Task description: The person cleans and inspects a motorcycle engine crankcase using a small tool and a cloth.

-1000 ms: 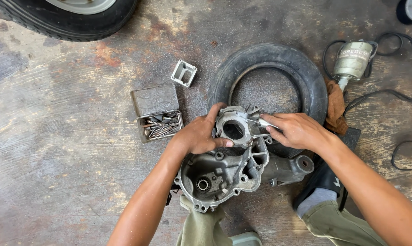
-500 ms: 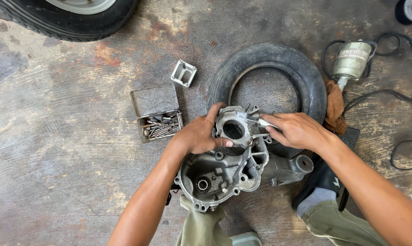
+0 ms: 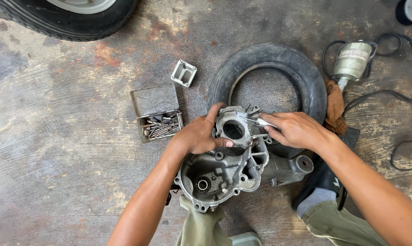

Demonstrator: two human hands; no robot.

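Trousers of olive cloth (image 3: 201, 228) occupied the lower edge of the view, with a grey sock and dark sandal (image 3: 322, 193) to the right. Directly above lay the grey cast-metal engine casing (image 3: 219, 175), resting on the stained concrete floor (image 3: 55, 136) with its open cavity facing up and its upper end propped on the rim of a worn black rubber tyre (image 3: 269, 59). The left hand (image 3: 199, 134) was closed on the left side of the casing's round upper opening, thumb hooked over the rim, fingers wrapped behind. The right hand (image 3: 295, 130) pinched a small slim silver tool (image 3: 265, 122) between thumb and fingertips, its tip touching the upper right edge of the casing.

Left of the casing stood an open grey metal tin of rusty drill bits (image 3: 158, 116). Just beyond it sat a small square metal frame part (image 3: 184, 73). To the right of the tyre lay a brown rag (image 3: 335, 109), and farther off a pale green electric grinder with black cable (image 3: 351, 59). A large vehicle tyre (image 3: 65, 18) filled the far left corner.
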